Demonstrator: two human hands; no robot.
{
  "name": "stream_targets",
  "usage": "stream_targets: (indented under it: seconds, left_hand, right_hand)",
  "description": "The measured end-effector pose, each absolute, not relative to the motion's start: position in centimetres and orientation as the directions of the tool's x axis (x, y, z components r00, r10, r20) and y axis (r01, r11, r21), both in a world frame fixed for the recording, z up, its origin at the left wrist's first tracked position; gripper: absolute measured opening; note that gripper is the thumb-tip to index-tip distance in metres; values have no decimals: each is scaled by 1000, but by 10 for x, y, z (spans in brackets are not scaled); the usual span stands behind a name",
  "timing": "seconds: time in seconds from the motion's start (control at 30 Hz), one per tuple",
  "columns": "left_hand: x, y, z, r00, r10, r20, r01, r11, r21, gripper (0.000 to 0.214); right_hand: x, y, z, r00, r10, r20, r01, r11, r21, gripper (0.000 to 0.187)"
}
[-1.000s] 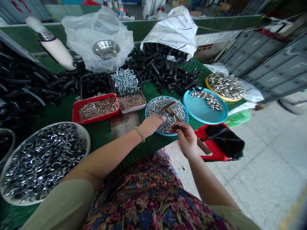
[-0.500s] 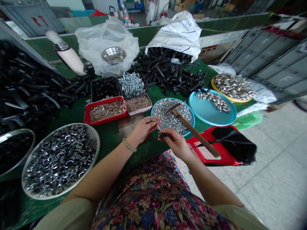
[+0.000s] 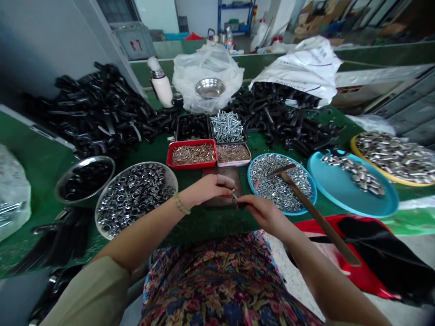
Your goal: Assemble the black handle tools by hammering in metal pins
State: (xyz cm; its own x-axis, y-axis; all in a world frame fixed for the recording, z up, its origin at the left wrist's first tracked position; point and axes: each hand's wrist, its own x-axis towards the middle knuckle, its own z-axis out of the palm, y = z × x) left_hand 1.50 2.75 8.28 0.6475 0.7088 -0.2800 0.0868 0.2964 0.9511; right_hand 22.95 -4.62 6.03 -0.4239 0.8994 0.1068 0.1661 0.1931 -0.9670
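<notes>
My left hand (image 3: 211,191), with a bead bracelet on the wrist, pinches a small silvery bolt (image 3: 234,196) over the metal plate (image 3: 222,176). Close beside it, my right hand (image 3: 267,212) has its thumb and fingers closed on a small black part (image 3: 242,205), mostly hidden by the fingertips. The bolt and the black part meet or nearly meet; I cannot tell whether they are joined. To the right, a hammer (image 3: 316,215) lies with its head across a blue tray of small metal nuts (image 3: 313,199).
Behind the hands stand a red tray of pins (image 3: 215,158), a tray of small rivets (image 3: 234,162) and a box of bolts (image 3: 227,127). A bowl of metal rings (image 3: 102,226) sits left. Black handles (image 3: 288,127) are heaped behind. A blue plate (image 3: 340,194) stands right.
The view has swung left, so things sit farther right in it. My hands have come over the metal plate, still close together, and the bolt is tilted lower between them.
</notes>
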Motion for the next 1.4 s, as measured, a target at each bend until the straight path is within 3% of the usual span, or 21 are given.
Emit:
stream_targets:
  seconds: [0.07,0.13,0.2,0.27,0.4,0.5,0.63,0.8,0.93,1.0,1.07,1.17,1.23,1.33,1.4]
  left_hand:
    - [10,23,94,593,804,-38,21,32,999,10]
    - [8,15,99,511,831,218,-4,-252,968,3]
    - [6,9,97,435,808,397,21,-451,892,11]
    - [3,5,92,395,803,446,81,-514,854,14]
    - [-3,-1,93,412,881,233,15,-262,965,23]
    - [-7,-4,103,537,833,135,-130,-76,989,41]
    - [-10,-6,116,440,890,121,-35,-117,992,44]
    - [-17,-7,124,754,650,92,-61,-71,996,38]
    - [-19,14,109,548,831,95,138,-202,970,19]
    - [-20,25,99,576,817,35,227,-201,953,17]
    - [-20,29,93,614,786,-66,256,-119,959,16]
    - [-20,27,92,614,764,-200,204,91,975,16]
    - [-20,23,94,606,763,-226,147,172,974,15]
    - [-18,15,98,561,810,-170,84,148,985,17]
    - [-16,10,99,528,841,-119,66,99,993,18]
  right_hand:
    - [214,-42,53,-305,950,60,-219,-9,-976,17]
    - [200,-40,48,-289,957,-31,-552,-193,-811,23]
    - [191,-40,47,-339,937,-89,-685,-310,-659,30]
    - [187,-39,49,-356,928,-108,-703,-342,-623,31]
    - [188,-38,48,-316,939,-133,-573,-300,-762,28]
    - [188,-37,42,-256,956,-140,-468,-250,-848,30]
    - [189,-37,32,-201,974,-102,-418,-180,-891,28]
    - [193,-34,22,-167,980,-110,-369,-166,-914,29]
    - [189,-34,23,-206,971,-119,-399,-194,-896,28]
    - [187,-36,27,-239,966,-97,-369,-183,-911,27]
    - [189,-39,32,-258,966,-28,-250,-95,-964,23]
    - [197,-42,44,-356,928,106,70,139,-988,21]
    - [200,-43,51,-391,911,129,145,199,-969,21]
    - [196,-44,55,-335,942,12,-138,-36,-990,18]
    - [190,-45,52,-352,928,-121,-398,-266,-878,29]
